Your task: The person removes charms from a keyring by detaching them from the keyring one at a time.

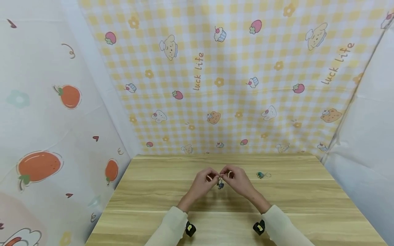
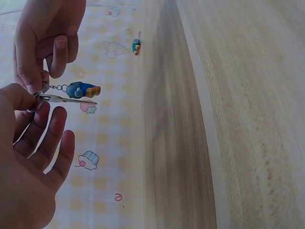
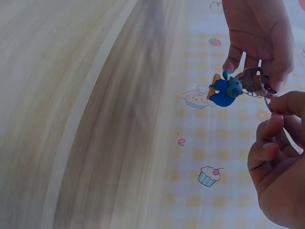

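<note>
Checked cloth [image 1: 197,102] hangs behind my table [image 1: 147,191]; above it my left hand [image 1: 204,182] and right hand [image 1: 238,181] meet, fingers pinching a keychain [image 2: 71,89] by its ringed end and partly hiding it; its blue figure [image 3: 222,99] dangles, while a green figure [image 1: 260,175] lies rightward, and only my left wrist view catches a slim metal piece [image 2: 66,99] edge-on

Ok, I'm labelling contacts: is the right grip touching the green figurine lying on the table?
Apart. The head view shows a strip of wooden tabletop between the right grip and the green figurine.

Hands [image 1: 203,181] [image 1: 239,179] close together, both pinching, forearms [image 1: 187,202] converging
</note>
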Demonstrator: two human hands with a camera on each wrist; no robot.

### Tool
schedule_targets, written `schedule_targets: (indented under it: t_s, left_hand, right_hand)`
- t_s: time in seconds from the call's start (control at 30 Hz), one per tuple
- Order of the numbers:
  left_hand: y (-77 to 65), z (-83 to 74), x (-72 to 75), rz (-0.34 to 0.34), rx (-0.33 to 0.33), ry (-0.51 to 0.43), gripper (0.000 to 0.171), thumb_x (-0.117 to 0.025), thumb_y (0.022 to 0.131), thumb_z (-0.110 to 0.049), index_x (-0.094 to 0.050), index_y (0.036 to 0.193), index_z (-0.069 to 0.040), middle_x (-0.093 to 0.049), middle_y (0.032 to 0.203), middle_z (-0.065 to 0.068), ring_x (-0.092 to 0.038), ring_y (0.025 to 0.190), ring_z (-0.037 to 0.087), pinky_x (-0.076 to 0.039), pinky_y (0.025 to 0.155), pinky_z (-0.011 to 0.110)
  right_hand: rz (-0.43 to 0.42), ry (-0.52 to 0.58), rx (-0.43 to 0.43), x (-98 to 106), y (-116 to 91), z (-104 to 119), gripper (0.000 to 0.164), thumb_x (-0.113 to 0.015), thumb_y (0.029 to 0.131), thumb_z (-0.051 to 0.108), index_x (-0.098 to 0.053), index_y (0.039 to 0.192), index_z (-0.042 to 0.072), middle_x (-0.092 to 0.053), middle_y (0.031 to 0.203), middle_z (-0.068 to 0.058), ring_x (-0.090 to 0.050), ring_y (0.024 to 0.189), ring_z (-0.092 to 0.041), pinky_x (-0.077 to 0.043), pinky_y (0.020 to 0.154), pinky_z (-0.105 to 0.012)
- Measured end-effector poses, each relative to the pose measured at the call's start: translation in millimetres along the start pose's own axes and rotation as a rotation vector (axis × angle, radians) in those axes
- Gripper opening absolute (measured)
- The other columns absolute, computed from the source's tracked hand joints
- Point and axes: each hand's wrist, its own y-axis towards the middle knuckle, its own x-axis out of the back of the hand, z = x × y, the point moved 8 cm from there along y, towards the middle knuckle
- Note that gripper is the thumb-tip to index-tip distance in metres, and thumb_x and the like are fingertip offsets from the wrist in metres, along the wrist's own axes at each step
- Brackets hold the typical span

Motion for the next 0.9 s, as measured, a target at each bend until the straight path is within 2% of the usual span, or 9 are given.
schedule_targets:
  t_s: [0.23, 0.4, 0.9]
  left_hand:
    - [-1.1, 1.4, 1.0, -0.013, 0.005, -0.004, 0.012, -0.065, 0.106, -0.016, -0.076, 0.108, -0.01, -0.074, 0.101, 0.003, -0.064, 0.09, 0.007, -0.054, 0.08, 0.023]
    - [-2.2, 1.4, 3.1, -0.014, 0.016, -0.002, 0.012, -0.065, 0.106, -0.014, -0.076, 0.109, -0.01, -0.074, 0.102, 0.003, -0.065, 0.091, 0.007, -0.054, 0.08, 0.023]
    - [-3.3, 0.7, 5.5, 0.016, 0.023, 0.035, 0.011, -0.067, 0.106, -0.017, -0.076, 0.109, -0.011, -0.076, 0.102, 0.002, -0.066, 0.09, 0.008, -0.056, 0.08, 0.023]
  right_hand:
    - [-0.001, 0.104, -0.107, -1.7, -4.1, -7.8, 0.008, -0.068, 0.104, 0.008, -0.073, 0.101, 0.013, -0.071, 0.086, -0.01, -0.053, 0.053, -0.008, -0.045, 0.048, -0.024]
    - [0.002, 0.16, -0.142, -1.8, -4.6, -9.0, 0.007, -0.066, 0.105, 0.007, -0.072, 0.102, 0.008, -0.069, 0.087, -0.022, -0.051, 0.051, -0.009, -0.045, 0.049, -0.024]
    - [-0.002, 0.161, -0.206, 0.8, -2.4, -6.1, 0.005, -0.068, 0.102, 0.008, -0.073, 0.1, 0.009, -0.069, 0.08, -0.011, -0.052, 0.053, -0.01, -0.044, 0.049, -0.024]
